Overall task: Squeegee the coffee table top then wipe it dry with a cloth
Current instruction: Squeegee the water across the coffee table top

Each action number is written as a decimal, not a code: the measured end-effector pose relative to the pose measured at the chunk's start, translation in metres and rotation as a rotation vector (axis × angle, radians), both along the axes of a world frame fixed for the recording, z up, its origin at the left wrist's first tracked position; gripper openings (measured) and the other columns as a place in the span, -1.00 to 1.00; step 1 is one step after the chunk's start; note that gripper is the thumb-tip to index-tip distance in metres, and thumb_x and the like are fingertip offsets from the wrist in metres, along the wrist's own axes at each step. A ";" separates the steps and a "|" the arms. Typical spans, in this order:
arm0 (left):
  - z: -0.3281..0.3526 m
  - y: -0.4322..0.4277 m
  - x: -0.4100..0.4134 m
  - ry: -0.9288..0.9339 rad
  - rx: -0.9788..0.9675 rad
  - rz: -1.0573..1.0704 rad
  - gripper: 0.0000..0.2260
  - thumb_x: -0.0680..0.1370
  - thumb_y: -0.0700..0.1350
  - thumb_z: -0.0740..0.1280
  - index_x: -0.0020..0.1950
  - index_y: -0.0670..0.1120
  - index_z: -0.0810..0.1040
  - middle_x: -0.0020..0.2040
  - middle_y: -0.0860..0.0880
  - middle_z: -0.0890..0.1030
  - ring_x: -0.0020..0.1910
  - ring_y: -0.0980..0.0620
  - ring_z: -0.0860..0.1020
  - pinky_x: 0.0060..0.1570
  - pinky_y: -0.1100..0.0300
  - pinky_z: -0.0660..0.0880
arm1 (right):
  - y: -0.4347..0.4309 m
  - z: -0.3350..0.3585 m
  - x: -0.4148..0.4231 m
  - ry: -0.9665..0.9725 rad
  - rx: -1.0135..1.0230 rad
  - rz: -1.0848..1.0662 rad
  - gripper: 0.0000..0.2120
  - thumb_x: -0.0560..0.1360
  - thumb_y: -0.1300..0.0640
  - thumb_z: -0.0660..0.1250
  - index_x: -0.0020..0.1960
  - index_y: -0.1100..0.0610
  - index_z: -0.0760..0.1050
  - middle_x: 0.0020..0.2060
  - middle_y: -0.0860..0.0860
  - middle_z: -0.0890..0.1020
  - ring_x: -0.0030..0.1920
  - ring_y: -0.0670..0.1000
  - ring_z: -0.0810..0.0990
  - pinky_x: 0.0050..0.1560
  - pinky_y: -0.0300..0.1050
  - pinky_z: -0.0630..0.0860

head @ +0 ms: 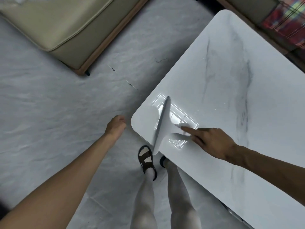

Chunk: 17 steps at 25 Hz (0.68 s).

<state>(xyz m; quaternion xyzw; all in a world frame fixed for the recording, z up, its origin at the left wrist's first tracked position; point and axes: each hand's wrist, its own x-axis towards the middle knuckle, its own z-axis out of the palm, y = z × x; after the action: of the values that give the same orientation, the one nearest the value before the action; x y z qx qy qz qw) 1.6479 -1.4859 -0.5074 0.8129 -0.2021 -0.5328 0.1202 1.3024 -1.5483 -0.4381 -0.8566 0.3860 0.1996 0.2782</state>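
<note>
A white marble-patterned coffee table (pixel 231 80) fills the right half of the view. A pale grey squeegee (pixel 162 124) lies with its long blade across the table's near left corner, one blade end hanging past the edge. My right hand (pixel 209 142) holds its handle, index finger stretched forward along it. Water drops and a bright ceiling-light reflection show on the wet surface beside the blade. My left hand (pixel 116 125) hangs over the floor just left of the table corner, fingers curled, holding nothing. No cloth is in view.
A beige sofa cushion on a wooden frame (pixel 66 30) stands at the upper left. A colourful patterned fabric (pixel 285 22) lies at the upper right behind the table. Pale tiled floor (pixel 66 104) spreads left. My legs and a sandalled foot (pixel 146 161) stand close to the table's near edge.
</note>
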 end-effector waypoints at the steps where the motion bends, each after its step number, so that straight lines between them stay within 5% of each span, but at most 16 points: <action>1: -0.002 0.004 0.004 -0.029 -0.008 0.033 -0.57 0.50 -0.30 0.18 0.36 -0.09 0.45 0.31 -0.07 0.53 0.24 -0.08 0.51 0.16 0.17 0.45 | -0.001 -0.004 0.021 -0.046 0.018 0.044 -0.57 0.62 -0.22 -0.12 0.48 -0.39 0.00 0.07 -0.12 0.62 0.00 0.09 0.62 -0.13 -0.08 0.45; 4: -0.008 0.011 0.017 -0.095 0.002 0.027 -0.57 0.52 -0.29 0.18 0.38 -0.08 0.44 0.32 -0.08 0.53 0.27 -0.08 0.50 0.24 0.13 0.45 | 0.003 -0.032 0.098 -0.058 0.042 0.153 -0.57 0.64 -0.20 -0.09 0.51 -0.30 0.06 0.11 -0.02 0.62 0.03 0.14 0.61 -0.11 -0.06 0.42; 7: -0.011 0.012 0.022 -0.138 0.003 -0.062 -0.53 0.49 -0.28 0.21 0.40 -0.05 0.41 0.35 -0.04 0.51 0.27 -0.06 0.49 0.09 0.23 0.40 | 0.007 -0.055 0.125 -0.036 0.008 0.144 -0.56 0.65 -0.16 -0.08 0.52 -0.23 0.08 0.07 0.05 0.62 0.00 0.19 0.61 -0.08 -0.02 0.46; 11: -0.006 0.009 0.001 -0.141 -0.025 -0.261 -0.49 0.51 -0.20 0.23 0.47 -0.02 0.32 0.41 -0.07 0.44 0.34 -0.10 0.44 0.10 0.23 0.34 | 0.019 -0.052 0.062 -0.085 0.013 0.024 -0.59 0.64 -0.17 -0.09 0.48 -0.34 0.06 0.15 -0.01 0.63 0.03 0.16 0.62 -0.12 -0.06 0.45; 14: -0.002 0.002 -0.027 -0.132 -0.101 -0.409 -0.54 0.49 -0.20 0.24 0.39 0.00 0.37 0.26 -0.01 0.53 0.22 -0.10 0.51 0.00 0.20 0.37 | 0.028 -0.034 -0.009 -0.037 -0.016 -0.087 -0.58 0.64 -0.17 -0.07 0.45 -0.45 -0.05 0.07 -0.16 0.66 -0.07 0.08 0.65 -0.18 -0.10 0.49; 17: 0.000 -0.006 -0.057 -0.181 -0.096 -0.472 -0.45 0.49 -0.25 0.21 0.49 -0.10 0.22 0.37 -0.09 0.44 0.31 -0.16 0.44 0.20 0.08 0.42 | 0.035 -0.011 -0.075 0.018 -0.069 -0.193 -0.58 0.61 -0.20 -0.08 0.43 -0.47 0.01 -0.06 -0.14 0.69 -0.16 0.08 0.66 -0.27 -0.10 0.47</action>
<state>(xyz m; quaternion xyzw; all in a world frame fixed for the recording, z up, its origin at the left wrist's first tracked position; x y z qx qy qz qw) 1.5908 -1.4922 -0.5075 0.7809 -0.4213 -0.4611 0.0122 1.2278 -1.5134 -0.4487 -0.8226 0.4760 0.1660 0.2632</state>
